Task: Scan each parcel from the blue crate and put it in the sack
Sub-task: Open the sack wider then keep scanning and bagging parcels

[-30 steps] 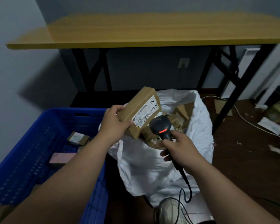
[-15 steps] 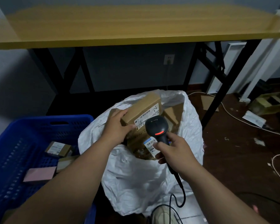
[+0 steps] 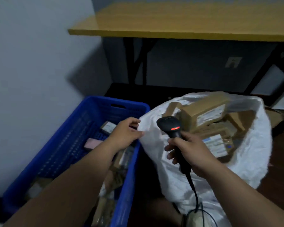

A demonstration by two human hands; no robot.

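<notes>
A labelled cardboard parcel (image 3: 203, 112) is lying on top of other boxes inside the open white sack (image 3: 246, 161). The right hand (image 3: 187, 151) is gripping the black scanner (image 3: 170, 126) over the sack's near edge, its red light glowing. The left hand (image 3: 125, 135) is hanging empty, fingers loosely curled, over the blue crate (image 3: 59, 145), where a pink parcel (image 3: 92, 143) is lying among others.

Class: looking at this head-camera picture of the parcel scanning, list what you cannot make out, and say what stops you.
- Print on the white labels of brown cardboard parcels in the white plastic sack: blurred, too small.
- Parcels low in the blue plastic crate: hidden by the left forearm.
- Black handheld scanner cable end: cut by the bottom edge.
</notes>
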